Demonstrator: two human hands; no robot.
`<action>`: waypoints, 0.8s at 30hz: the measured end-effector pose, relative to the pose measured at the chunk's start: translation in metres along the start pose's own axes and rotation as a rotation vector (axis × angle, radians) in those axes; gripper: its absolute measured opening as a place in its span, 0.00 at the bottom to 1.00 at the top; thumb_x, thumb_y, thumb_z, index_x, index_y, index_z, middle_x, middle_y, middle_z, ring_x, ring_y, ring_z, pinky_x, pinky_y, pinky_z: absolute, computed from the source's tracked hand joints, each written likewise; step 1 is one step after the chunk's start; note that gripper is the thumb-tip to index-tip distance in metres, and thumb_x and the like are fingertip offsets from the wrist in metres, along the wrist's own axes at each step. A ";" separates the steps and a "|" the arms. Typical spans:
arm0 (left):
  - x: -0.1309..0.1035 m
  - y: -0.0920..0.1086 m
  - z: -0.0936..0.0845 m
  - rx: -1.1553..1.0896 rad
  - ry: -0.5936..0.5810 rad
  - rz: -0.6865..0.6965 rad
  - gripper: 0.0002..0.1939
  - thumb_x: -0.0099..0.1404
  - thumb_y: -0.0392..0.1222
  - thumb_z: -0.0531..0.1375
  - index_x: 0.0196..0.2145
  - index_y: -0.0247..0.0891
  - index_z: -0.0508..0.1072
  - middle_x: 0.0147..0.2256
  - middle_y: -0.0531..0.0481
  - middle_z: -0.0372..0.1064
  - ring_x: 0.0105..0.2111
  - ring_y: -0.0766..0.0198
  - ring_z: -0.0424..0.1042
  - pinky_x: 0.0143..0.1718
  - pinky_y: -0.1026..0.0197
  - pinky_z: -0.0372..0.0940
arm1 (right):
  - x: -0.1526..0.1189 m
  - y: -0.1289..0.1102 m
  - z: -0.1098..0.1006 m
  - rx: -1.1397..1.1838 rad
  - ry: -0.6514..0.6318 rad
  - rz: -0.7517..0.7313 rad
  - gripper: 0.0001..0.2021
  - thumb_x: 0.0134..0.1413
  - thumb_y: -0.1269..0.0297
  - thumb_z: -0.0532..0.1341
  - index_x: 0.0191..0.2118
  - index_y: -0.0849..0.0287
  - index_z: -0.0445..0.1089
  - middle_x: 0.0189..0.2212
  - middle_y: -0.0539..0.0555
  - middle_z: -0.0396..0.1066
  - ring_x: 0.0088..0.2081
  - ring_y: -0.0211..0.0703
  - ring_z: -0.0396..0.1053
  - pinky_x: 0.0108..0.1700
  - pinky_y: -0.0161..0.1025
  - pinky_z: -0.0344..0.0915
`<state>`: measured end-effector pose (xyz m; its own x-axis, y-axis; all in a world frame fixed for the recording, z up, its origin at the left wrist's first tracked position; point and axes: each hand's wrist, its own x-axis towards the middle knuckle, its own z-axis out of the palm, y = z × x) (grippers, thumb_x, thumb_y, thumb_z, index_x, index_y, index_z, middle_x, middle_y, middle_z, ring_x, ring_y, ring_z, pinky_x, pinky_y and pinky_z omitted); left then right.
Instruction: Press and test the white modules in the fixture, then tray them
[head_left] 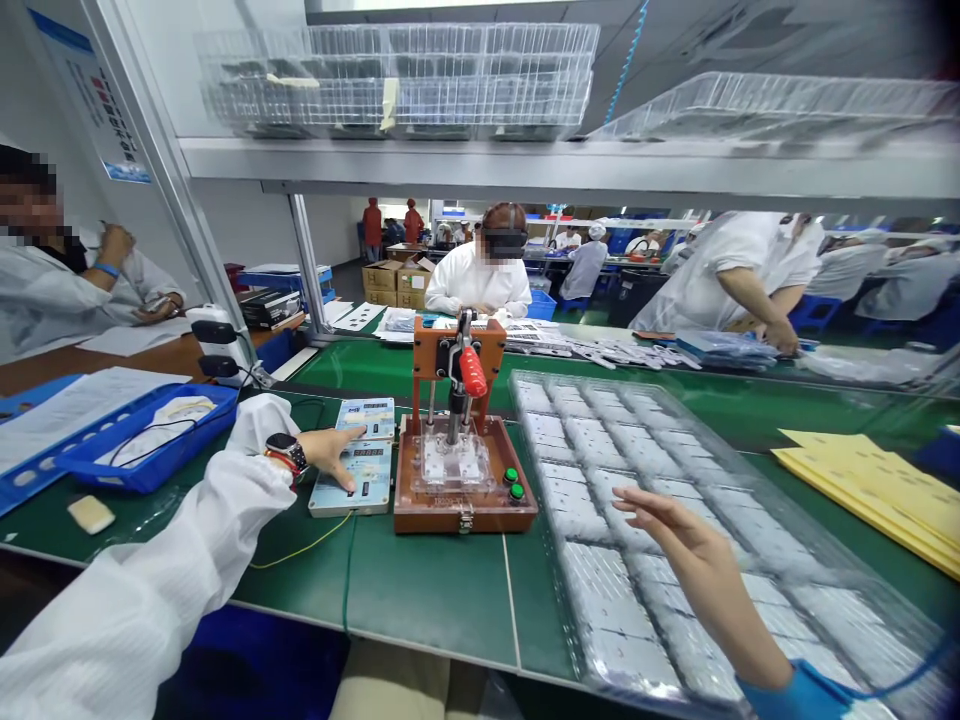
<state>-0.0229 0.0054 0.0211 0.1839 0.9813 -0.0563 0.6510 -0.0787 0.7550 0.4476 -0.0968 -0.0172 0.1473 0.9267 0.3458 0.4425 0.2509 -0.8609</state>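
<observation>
My left hand (pixel 331 455) rests on two light-blue boxes with digital displays (pixel 371 470), thumb and a finger spread and touching their faces near small black switches. Beside them stands a brown test fixture (pixel 466 515) with a red-handled toggle clamp (pixel 472 372) and two green buttons (pixel 514 485). A clear plate with pale parts under it lies below the clamp. Over a large clear plastic tray (pixel 570 620) my right hand (pixel 686 535) hovers, fingers stretched out and holding nothing. White flat parts fill the tray's compartments; whether the fingertips touch any, I cannot tell.
To the left are a blue bin (pixel 217 400) with a cloth and cable, and a beige block (pixel 91 514). Yellow sheets (pixel 877 490) lie at the right. Clear trays (pixel 405 85) sit on the overhead shelf (pixel 525 160). Co-workers sit and stand beyond the bench.
</observation>
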 end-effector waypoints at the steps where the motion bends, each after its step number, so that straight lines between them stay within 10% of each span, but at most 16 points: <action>1: 0.000 0.000 0.000 0.039 -0.013 -0.015 0.48 0.18 0.38 0.74 0.45 0.34 0.71 0.23 0.57 0.65 0.29 0.56 0.67 0.30 0.66 0.56 | 0.000 0.004 0.001 0.004 0.000 0.004 0.19 0.50 0.49 0.60 0.42 0.56 0.73 0.39 0.58 0.74 0.42 0.53 0.72 0.44 0.47 0.72; 9: 0.003 -0.003 0.002 0.275 -0.125 -0.110 0.49 0.23 0.45 0.74 0.48 0.39 0.70 0.32 0.45 0.71 0.38 0.42 0.69 0.38 0.56 0.58 | -0.004 0.019 0.012 -0.032 -0.032 0.010 0.19 0.53 0.49 0.58 0.44 0.55 0.71 0.40 0.58 0.73 0.42 0.52 0.72 0.42 0.45 0.73; 14: -0.019 0.003 0.015 0.206 -0.023 -0.073 0.43 0.37 0.52 0.71 0.52 0.40 0.66 0.30 0.49 0.66 0.35 0.51 0.67 0.33 0.61 0.58 | -0.007 0.011 0.009 -0.102 -0.009 -0.020 0.19 0.53 0.48 0.57 0.44 0.55 0.70 0.40 0.58 0.73 0.41 0.52 0.72 0.41 0.45 0.73; 17: -0.052 0.023 0.043 -0.393 0.089 -0.084 0.29 0.54 0.55 0.62 0.50 0.39 0.65 0.24 0.56 0.57 0.23 0.66 0.59 0.23 0.67 0.52 | -0.016 -0.003 0.017 -0.097 0.026 -0.067 0.17 0.52 0.48 0.58 0.41 0.54 0.71 0.39 0.58 0.73 0.40 0.52 0.73 0.41 0.44 0.72; 20: -0.085 0.053 0.084 -1.267 -0.053 -0.150 0.20 0.59 0.53 0.59 0.42 0.35 0.68 0.22 0.58 0.52 0.17 0.73 0.50 0.17 0.71 0.45 | -0.036 -0.030 0.043 -0.006 -0.009 -0.072 0.14 0.53 0.51 0.58 0.40 0.55 0.72 0.39 0.57 0.73 0.38 0.49 0.73 0.40 0.41 0.73; 24: -0.112 0.093 0.138 -1.768 -0.016 -0.308 0.13 0.68 0.45 0.50 0.40 0.34 0.68 0.23 0.53 0.57 0.19 0.70 0.58 0.19 0.69 0.54 | -0.068 -0.074 0.097 0.241 -0.173 -0.126 0.13 0.57 0.57 0.58 0.46 0.54 0.67 0.35 0.56 0.73 0.31 0.42 0.72 0.34 0.37 0.73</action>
<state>0.1187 -0.1359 0.0075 0.2343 0.9203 -0.3135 -0.8176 0.3609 0.4486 0.3194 -0.1516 -0.0133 -0.0573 0.9127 0.4045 0.2228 0.4067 -0.8860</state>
